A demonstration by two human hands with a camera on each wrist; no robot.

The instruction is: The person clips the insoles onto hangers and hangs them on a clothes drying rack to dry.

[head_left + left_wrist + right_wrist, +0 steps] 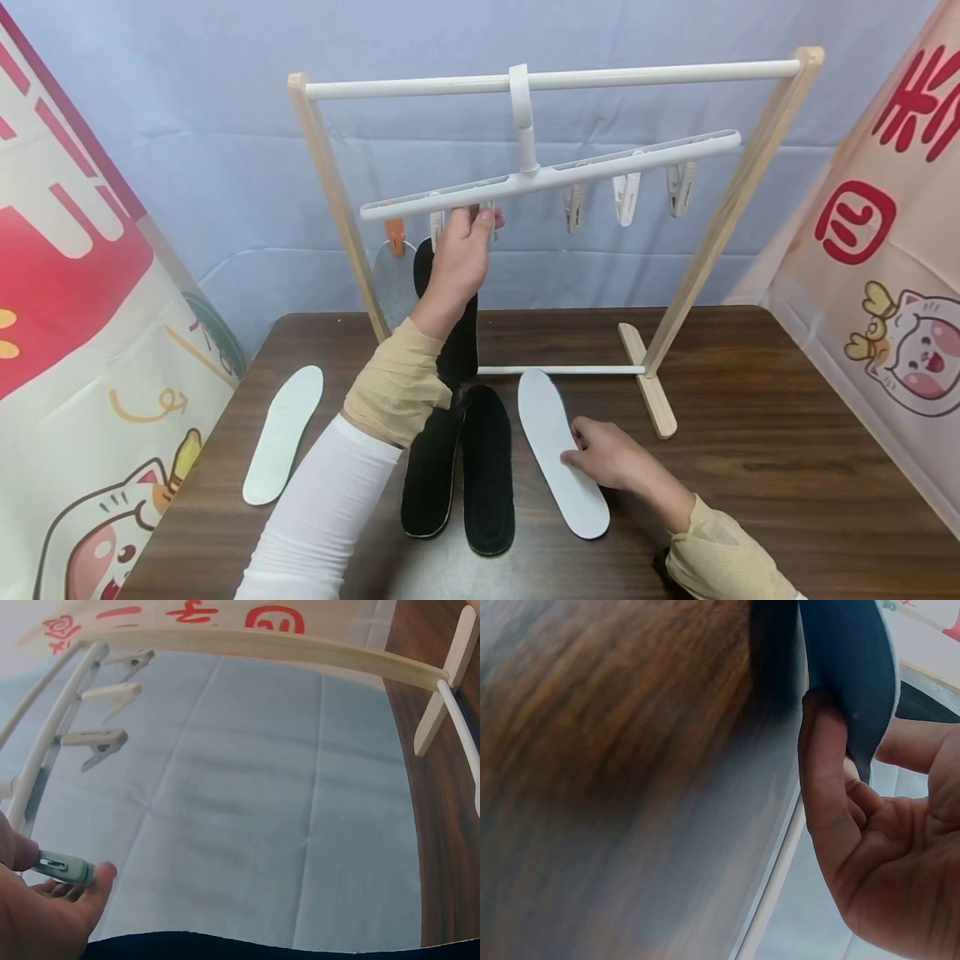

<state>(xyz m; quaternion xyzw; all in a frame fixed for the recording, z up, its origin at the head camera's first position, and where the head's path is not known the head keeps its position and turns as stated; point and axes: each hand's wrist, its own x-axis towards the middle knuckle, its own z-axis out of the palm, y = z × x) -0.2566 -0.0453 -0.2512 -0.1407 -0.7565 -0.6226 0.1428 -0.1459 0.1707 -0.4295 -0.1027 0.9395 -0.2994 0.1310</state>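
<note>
My left hand (pixel 461 258) is raised to the underside of a white clip hanger (pixel 637 161), which tilts down on the left. Its thumb and fingers pinch a pale green clip (pixel 64 868). Below, at the table, my right hand (pixel 607 454) grips the edge of a white insole (pixel 555 442) between thumb and fingers; the right wrist view shows its dark blue underside (pixel 855 667). From the hanger's left end a grey insole (pixel 392 283) hangs in an orange clip (pixel 395 237). Beside it hangs a black insole (pixel 465 342), partly hidden behind my left arm.
Two black insoles (pixel 489 475) lie side by side on the brown table (pixel 750 467), with a pale insole (pixel 283 437) farther left. A wooden rack (pixel 720 242) with a white top bar (pixel 660 75) carries the hanger. Several unused clips (pixel 626 198) dangle on its right half.
</note>
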